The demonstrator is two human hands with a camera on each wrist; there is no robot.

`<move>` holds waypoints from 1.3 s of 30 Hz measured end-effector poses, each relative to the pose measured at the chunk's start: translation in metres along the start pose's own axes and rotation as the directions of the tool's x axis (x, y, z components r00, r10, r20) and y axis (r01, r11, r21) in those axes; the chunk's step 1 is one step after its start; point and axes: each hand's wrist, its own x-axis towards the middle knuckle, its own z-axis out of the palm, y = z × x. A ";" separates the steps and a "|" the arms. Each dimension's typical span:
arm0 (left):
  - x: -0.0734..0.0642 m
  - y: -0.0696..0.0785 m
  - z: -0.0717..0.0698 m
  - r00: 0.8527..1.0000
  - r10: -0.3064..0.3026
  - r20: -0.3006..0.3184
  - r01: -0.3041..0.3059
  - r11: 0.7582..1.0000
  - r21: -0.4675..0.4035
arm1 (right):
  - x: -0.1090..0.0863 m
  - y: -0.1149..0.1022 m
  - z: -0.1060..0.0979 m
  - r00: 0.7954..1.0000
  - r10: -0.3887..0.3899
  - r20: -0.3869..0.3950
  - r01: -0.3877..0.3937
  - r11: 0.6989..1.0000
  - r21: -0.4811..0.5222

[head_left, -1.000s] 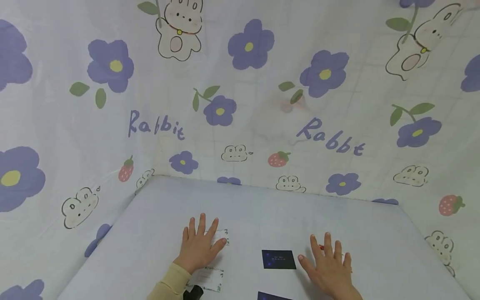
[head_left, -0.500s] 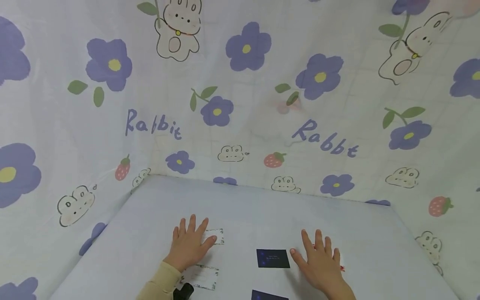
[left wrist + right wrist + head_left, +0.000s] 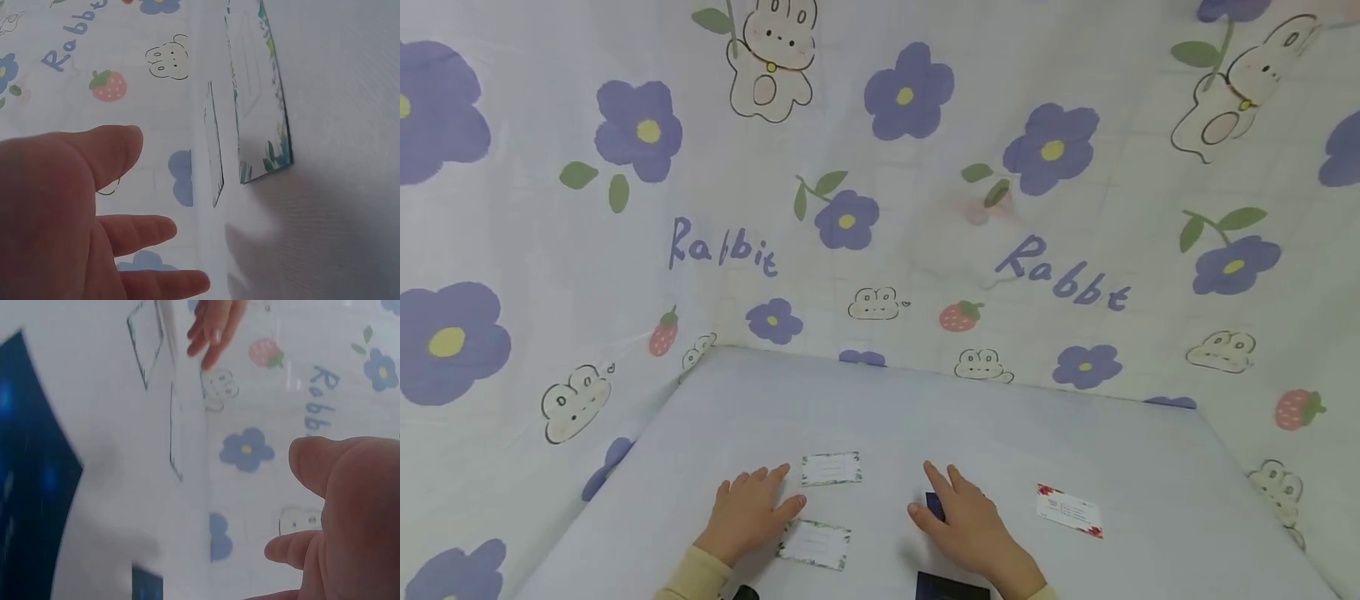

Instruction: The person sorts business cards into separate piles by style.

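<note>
My left hand [image 3: 748,512] hovers over the table at the left of two white cards with leafy green borders, fingers spread and holding nothing. The farther leafy card [image 3: 831,469] lies beyond the thumb; the nearer leafy card [image 3: 815,545] is beside the thumb and wrist. My right hand [image 3: 966,525] is held above a dark blue card [image 3: 933,504], hiding most of it, with nothing in its fingers. A second dark blue card [image 3: 951,587] lies nearer, cut by the bottom edge. To the right rests a white card with red flower corners [image 3: 1070,510].
All the cards lie flat on a white table [image 3: 1135,467]. A curtain [image 3: 910,208] printed with purple flowers and rabbits encloses the table at the back and sides. A small black object [image 3: 746,592] shows at my left wrist.
My right hand has moved left from the red-cornered card, uncovering it, to over the dark blue card. My left hand has drawn back toward me and left, uncovering the farther leafy card.
</note>
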 end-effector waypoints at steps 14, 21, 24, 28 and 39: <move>-0.011 0.008 -0.004 0.999 0.032 0.036 -0.031 0.999 -0.037 | 0.003 -0.040 0.028 0.985 -0.099 0.139 0.075 0.983 0.168; -0.024 0.004 -0.006 0.999 0.009 0.036 -0.003 0.987 -0.162 | 0.006 -0.058 0.041 0.978 -0.070 0.199 -0.002 0.941 0.339; -0.028 0.003 -0.006 0.999 -0.013 0.046 0.024 0.969 -0.246 | 0.007 -0.063 0.045 0.971 -0.024 0.238 -0.081 0.903 0.422; -0.028 0.007 -0.007 0.998 -0.030 0.055 0.045 0.949 -0.313 | 0.008 -0.062 0.045 0.962 0.016 0.271 -0.169 0.817 0.551; -0.026 0.006 -0.003 0.992 -0.070 0.102 0.107 0.902 -0.419 | 0.007 -0.055 0.046 0.927 0.015 0.375 -0.330 0.508 0.795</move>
